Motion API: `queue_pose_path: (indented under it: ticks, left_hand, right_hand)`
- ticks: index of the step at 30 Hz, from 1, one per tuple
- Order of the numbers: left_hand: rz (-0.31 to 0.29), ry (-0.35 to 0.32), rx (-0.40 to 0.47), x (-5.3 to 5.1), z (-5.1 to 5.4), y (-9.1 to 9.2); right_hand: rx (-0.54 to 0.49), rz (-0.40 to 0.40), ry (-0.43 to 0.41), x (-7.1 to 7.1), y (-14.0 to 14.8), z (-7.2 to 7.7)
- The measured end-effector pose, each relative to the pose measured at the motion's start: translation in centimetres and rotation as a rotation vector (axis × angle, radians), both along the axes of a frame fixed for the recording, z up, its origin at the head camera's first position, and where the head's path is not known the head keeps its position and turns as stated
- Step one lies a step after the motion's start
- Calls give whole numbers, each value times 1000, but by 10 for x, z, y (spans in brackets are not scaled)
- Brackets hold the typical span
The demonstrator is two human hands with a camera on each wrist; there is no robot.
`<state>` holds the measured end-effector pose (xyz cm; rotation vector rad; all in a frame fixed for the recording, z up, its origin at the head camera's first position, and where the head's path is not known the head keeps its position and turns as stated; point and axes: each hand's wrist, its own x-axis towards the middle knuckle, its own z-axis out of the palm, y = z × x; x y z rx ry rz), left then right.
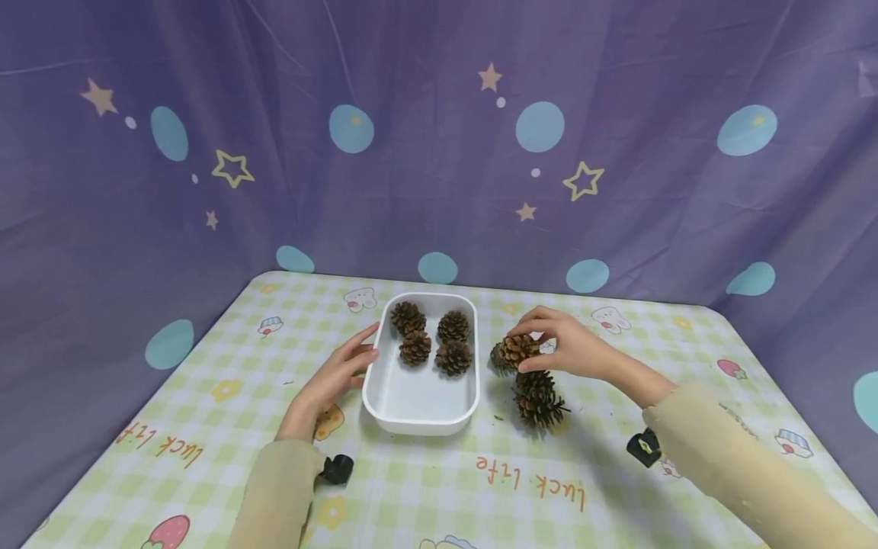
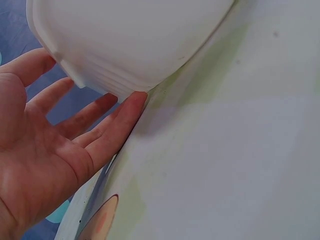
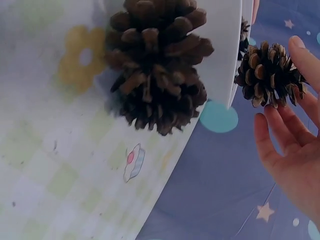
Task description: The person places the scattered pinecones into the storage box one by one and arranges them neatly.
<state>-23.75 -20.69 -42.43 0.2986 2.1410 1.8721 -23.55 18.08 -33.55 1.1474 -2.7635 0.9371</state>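
A white tray [image 1: 420,396] holds several brown pine cones [image 1: 453,357] in its far half. My left hand [image 1: 338,375] touches the tray's left side with its fingers extended; in the left wrist view the fingertips of the left hand [image 2: 65,135] lie along the wall of the tray [image 2: 130,45]. My right hand [image 1: 565,347] pinches a pine cone [image 1: 519,349] just right of the tray. The right wrist view shows that pine cone [image 3: 270,75] between the thumb and fingers of the right hand [image 3: 297,135]. Beneath and beside it, more dark pine cones [image 1: 538,402] rest on the cloth.
A green-and-white checked cloth [image 1: 411,488] with printed pictures and lettering covers the table. Behind the table hangs a purple curtain [image 1: 425,206] with stars and blue ovals. Small dark bits lie on the cloth. Each wrist wears a black device [image 1: 336,469].
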Motion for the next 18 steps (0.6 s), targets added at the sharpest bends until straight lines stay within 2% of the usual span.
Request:
queue_pose_path:
  ticks: [4,9,12,16,18]
  left_hand:
    - [2,-10,11,1,1,-1]
    - [1,-28,6,8,16,3]
    - [-2,-25,7,7,13,3]
    - [7,-16,8,0,1,0]
    - [10,-10,4,0,0,0]
  right_hand:
    - [16,37,10,-5,-18,1]
    - [19,81,24,-9,-37,0]
    - [41,94,29,-12,-49,-1]
    - [74,103,15,-14,-67,-1]
    - [87,107,3,-14,-78,-1]
